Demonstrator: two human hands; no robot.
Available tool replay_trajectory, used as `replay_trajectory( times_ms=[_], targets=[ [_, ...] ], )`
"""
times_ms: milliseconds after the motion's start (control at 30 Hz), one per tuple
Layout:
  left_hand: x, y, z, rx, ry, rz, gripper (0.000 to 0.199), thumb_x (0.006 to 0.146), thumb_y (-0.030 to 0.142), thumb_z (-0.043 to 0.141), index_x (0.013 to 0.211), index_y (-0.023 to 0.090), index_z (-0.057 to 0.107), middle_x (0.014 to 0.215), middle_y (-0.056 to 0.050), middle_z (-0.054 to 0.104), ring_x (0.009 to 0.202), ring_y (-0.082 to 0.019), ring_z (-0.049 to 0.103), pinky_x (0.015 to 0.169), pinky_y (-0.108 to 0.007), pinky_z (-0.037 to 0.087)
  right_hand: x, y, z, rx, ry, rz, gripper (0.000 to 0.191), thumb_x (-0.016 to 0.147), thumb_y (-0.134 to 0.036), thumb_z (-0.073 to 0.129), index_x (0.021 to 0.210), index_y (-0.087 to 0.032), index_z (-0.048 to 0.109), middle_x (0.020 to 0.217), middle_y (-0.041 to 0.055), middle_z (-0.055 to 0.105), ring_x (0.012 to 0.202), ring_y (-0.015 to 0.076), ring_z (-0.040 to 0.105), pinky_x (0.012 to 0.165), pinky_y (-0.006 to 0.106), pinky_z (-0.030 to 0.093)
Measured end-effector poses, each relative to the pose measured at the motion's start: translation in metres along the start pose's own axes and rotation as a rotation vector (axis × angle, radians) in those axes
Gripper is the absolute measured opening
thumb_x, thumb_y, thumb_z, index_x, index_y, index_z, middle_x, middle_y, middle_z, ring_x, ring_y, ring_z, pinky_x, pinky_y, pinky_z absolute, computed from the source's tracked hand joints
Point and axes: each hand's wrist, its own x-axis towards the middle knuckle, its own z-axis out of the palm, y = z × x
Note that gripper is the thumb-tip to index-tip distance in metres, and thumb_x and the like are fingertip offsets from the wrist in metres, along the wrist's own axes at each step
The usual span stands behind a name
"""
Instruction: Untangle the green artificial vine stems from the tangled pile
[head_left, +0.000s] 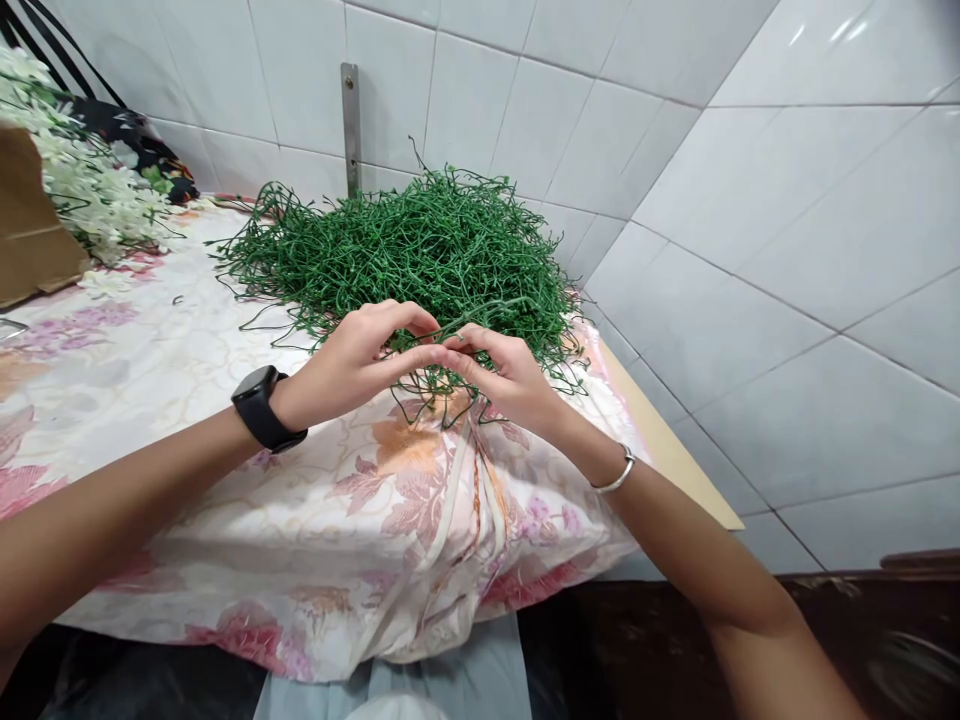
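Clock: 12 is away from the seated person, center at the fingertips
Left hand [375, 350]: comes in from 8 o'clock, thumb and index narrowed to a pinch, with a thin green stem [495, 307] at the tips
Right hand [506, 375]: comes in from 4 o'clock, fingers curled, thumb meeting the left thumb; from here I can't tell if it grips the stem too
Stem: starts at the meeting fingertips, passes just above the right fingers, points between 2 and 3 o'clock
Green pile [427, 245]: tangled wiry stems, right behind the fingers at 12, spreading to 11; a few loose ends poke out below the hands at 6
Wrists: black watch [262, 405] on the left, silver-toned bangle [619, 470] on the right
Tablecloth [285, 510]: floral, under the pile, gathered in folds at 6
White flowers [97, 185]: bunch near 10 o'clock, well apart from the hands
Cardboard [34, 225]: brown piece in front of the flowers, between 9 and 10
Metal strip [350, 125]: upright against the tiled wall [472, 90], 11 o'clock
Board [686, 465]: pale edge showing beyond the cloth, 4 o'clock
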Motion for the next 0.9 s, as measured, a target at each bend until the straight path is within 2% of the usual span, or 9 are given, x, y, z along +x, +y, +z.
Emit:
replay_trajectory(
  times_ms=[167,367,500,633,800,900],
  targets=[
    [0.002,-0.001,0.002,-0.032,-0.093,0.013,0.023,0.083,0.033,0.045,0.085,0.013,0.055,0.073,-0.001,0.057,0.065,-0.009,0.049,0.058,-0.019,0.035,-0.001,0.001,-0.003,-0.129,0.004,-0.077,0.018,0.079,-0.031,0.052,0.082,-0.015,0.059,0.075,0.0019,0.059,0.071,0.0101,0.054,0.066,0.023,0.041],
    [0.000,0.005,0.003,-0.186,-0.095,-0.064,0.026,0.081,0.036,0.049,0.095,0.014,0.054,0.090,-0.003,0.060,0.080,-0.012,0.054,0.067,-0.021,0.039,-0.002,0.003,-0.004,-0.324,0.073,-0.237,0.016,0.081,-0.027,0.050,0.076,-0.018,0.063,0.074,0.0030,0.061,0.072,0.0117,0.055,0.064,0.025,0.043],
    [-0.001,0.002,0.006,-0.197,-0.160,-0.063,0.022,0.083,0.032,0.046,0.091,0.014,0.056,0.083,-0.002,0.063,0.073,-0.011,0.055,0.063,-0.019,0.039,-0.003,0.006,-0.001,-0.487,0.028,-0.291,0.021,0.083,-0.028,0.046,0.073,-0.017,0.061,0.071,0.0036,0.061,0.069,0.0121,0.054,0.063,0.025,0.042],
    [-0.001,-0.002,0.007,-0.174,-0.202,-0.018,0.016,0.083,0.023,0.047,0.088,0.013,0.058,0.076,-0.001,0.063,0.067,-0.010,0.056,0.060,-0.018,0.038,-0.004,0.010,0.002,-0.627,-0.045,-0.374,0.025,0.086,-0.029,0.040,0.079,-0.016,0.061,0.068,0.0035,0.061,0.067,0.0121,0.054,0.063,0.026,0.043],
    [-0.002,0.001,0.009,-0.043,-0.154,0.066,0.014,0.082,0.015,0.045,0.089,0.012,0.057,0.079,-0.004,0.062,0.069,-0.011,0.055,0.061,-0.019,0.037,-0.004,0.014,0.002,-0.716,0.007,-0.457,0.023,0.087,-0.019,0.037,0.089,-0.012,0.059,0.066,0.0040,0.056,0.067,0.0130,0.050,0.065,0.026,0.043],
    [-0.003,0.005,0.012,0.110,-0.132,0.069,0.017,0.085,0.018,0.041,0.078,0.011,0.055,0.072,-0.005,0.056,0.066,-0.013,0.050,0.059,-0.022,0.034,-0.003,0.012,0.003,-0.742,0.009,-0.463,0.023,0.086,-0.016,0.036,0.085,-0.011,0.059,0.066,0.0048,0.054,0.066,0.0132,0.048,0.065,0.027,0.042]
  ],
)
